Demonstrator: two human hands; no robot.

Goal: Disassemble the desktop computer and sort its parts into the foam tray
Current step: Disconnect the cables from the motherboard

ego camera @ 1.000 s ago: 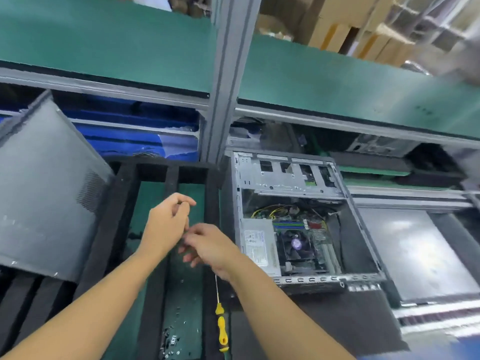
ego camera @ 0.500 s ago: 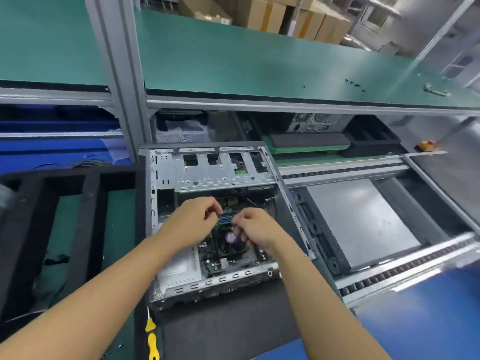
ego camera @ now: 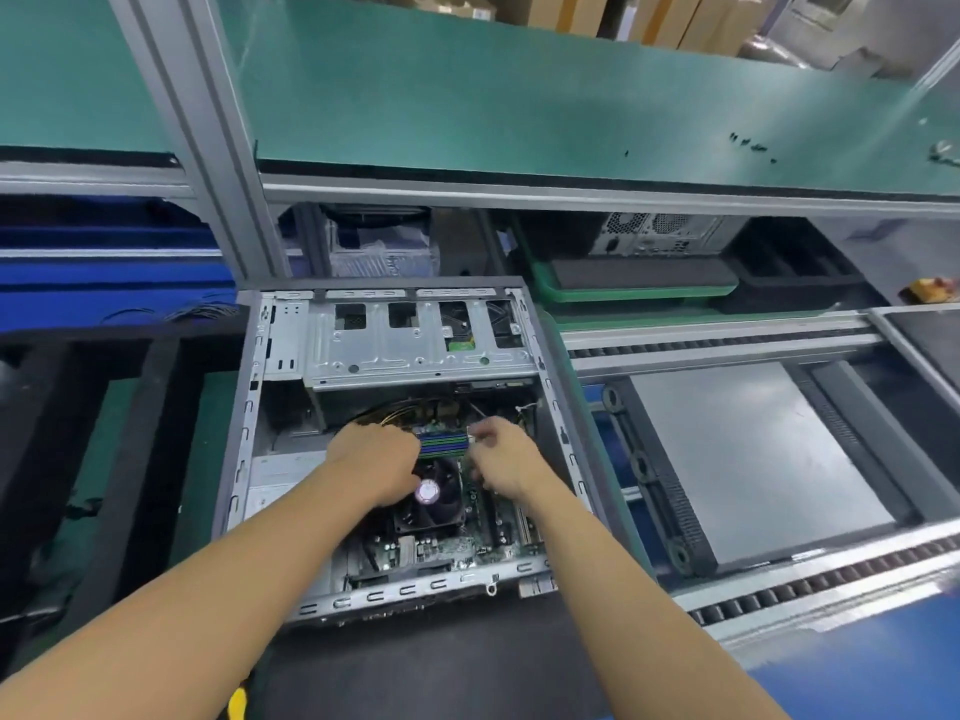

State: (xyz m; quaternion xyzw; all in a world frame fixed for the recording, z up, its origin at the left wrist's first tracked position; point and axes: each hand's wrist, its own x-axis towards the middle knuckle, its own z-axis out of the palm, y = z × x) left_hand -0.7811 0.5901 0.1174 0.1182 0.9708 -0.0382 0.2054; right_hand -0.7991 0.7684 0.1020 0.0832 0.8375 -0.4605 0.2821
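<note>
The open desktop case lies flat in front of me with its motherboard exposed. Both hands are inside it, one at each end of the green and blue memory sticks. My left hand presses at their left end with curled fingers. My right hand pinches at the white latch on their right end. The black CPU fan sits just below, between my wrists. The black foam tray with long slots stands left of the case.
A silver drive cage fills the case's far half. A grey side panel lies in a black frame to the right, beside roller rails. A yellow screwdriver handle shows at the bottom edge. A green shelf overhangs the bench.
My view swung from the foam tray to the case. Both hands moved from over the tray into the case and now sit farther apart at the ends of the memory sticks.
</note>
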